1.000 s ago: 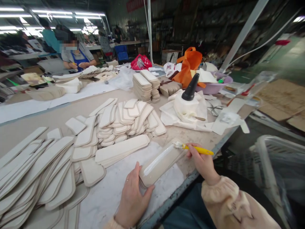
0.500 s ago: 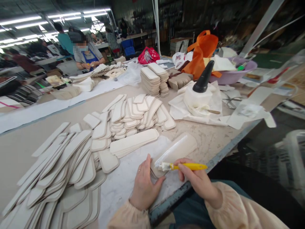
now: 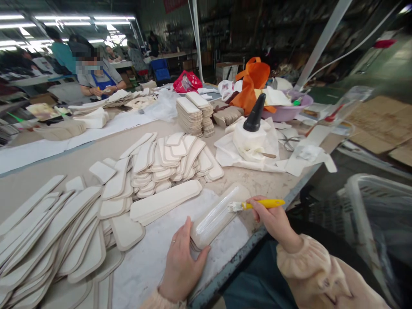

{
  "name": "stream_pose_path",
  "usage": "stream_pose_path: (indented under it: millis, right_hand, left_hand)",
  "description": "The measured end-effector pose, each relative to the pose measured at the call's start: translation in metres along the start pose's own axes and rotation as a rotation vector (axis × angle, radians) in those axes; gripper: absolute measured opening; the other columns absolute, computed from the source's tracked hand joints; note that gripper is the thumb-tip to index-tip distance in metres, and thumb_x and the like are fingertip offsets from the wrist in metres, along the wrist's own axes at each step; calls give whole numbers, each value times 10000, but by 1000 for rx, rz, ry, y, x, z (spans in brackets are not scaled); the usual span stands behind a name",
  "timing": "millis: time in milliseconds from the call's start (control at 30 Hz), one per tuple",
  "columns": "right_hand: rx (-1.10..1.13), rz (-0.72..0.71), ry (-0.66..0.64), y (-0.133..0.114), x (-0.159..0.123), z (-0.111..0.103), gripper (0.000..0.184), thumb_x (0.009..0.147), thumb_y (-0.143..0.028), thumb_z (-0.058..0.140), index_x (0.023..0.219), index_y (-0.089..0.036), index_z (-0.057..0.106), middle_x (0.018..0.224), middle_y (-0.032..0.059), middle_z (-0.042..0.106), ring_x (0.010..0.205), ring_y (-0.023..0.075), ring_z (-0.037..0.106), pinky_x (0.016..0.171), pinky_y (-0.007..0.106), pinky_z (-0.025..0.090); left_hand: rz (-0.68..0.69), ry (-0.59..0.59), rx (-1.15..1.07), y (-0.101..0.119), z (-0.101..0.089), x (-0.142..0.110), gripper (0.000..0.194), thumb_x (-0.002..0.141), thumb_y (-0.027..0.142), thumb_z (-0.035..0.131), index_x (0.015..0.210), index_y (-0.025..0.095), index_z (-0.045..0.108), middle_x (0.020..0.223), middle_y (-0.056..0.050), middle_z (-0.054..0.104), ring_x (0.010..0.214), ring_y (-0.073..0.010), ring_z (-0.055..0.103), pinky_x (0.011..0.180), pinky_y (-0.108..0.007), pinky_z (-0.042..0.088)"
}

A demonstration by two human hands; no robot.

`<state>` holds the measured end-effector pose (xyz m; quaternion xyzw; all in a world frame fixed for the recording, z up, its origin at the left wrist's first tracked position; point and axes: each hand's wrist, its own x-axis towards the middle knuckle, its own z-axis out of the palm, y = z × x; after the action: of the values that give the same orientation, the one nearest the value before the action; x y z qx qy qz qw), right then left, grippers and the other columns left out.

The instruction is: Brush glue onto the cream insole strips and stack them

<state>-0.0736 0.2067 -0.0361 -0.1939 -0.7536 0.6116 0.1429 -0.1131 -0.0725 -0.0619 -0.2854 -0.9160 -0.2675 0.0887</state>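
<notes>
In my right hand (image 3: pixel 272 219) is a paintbrush (image 3: pixel 262 205) with a yellow handle, fingers closed round it. Its white-coated bristles touch the right side of a long beige strip with rounded ends (image 3: pixel 215 214), which has a wet, shiny coating along it. My left hand (image 3: pixel 185 259) lies at the strip's near end, thumb and fingers spread on either side of that end. Under the strip, edges of further pieces show. White paper (image 3: pixel 144 266) covers the table beneath. Left of it lie heaps of similar padded pieces (image 3: pixel 167 159).
Behind the strip stands a white tub with a black cone (image 3: pixel 255 113) on plastic sheeting. Further back are stacked pieces (image 3: pixel 189 116), an orange bag (image 3: pixel 252 86) and a purple basin (image 3: pixel 289 105). A white plastic crate (image 3: pixel 363 210) stands right of the table edge. A co-worker (image 3: pixel 99 77) sits across.
My right hand has moved the brush from the strip's near end up toward its far right side. The shiny coating now reaches the near end. The view has turned right.
</notes>
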Motion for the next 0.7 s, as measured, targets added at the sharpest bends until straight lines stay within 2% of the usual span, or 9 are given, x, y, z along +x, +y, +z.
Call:
stream_pose_path:
  millis: [200,300,467,600,700]
  right_hand:
    - [-110,-61,147,10,20,-22,293,881,-434,528,738,-183,581,506,-21,488,509,135,493,580,275,434]
    - [-187,-123,182,12,19,-25,243,890,-410,525,817,-189,594,532,-21,510,515,136,508,579,279,439]
    - [-301,-361,212,11,12,-22,151,886,-308,546,971,-202,613,775,36,647,611,151,598,592,286,486]
    - [-457,-565,135,9,13,-16,175,883,-222,537,1041,-208,609,978,69,682,842,189,663,766,316,529]
    - [-589,-622,22,6,11,-6,196,894,-203,505,1065,-206,601,959,74,686,866,201,664,789,341,534]
  left_hand:
    - [25,19,34,-4,4,0,790,796,342,630,1443,135,228,1294,-171,533,1147,-295,540,942,-470,485]
    - [19,4,45,-5,5,-1,786,798,350,627,1439,123,232,1301,-174,526,1157,-290,531,957,-466,479]
    - [34,9,66,-5,3,-1,763,802,354,620,1427,114,253,1290,-180,535,1153,-290,535,951,-461,488]
    - [36,9,82,-4,4,1,767,805,356,615,1432,117,244,1282,-185,542,1133,-294,550,925,-464,506]
    - [58,24,91,-7,5,1,787,794,365,627,1435,124,240,1271,-188,549,1115,-299,562,905,-468,518]
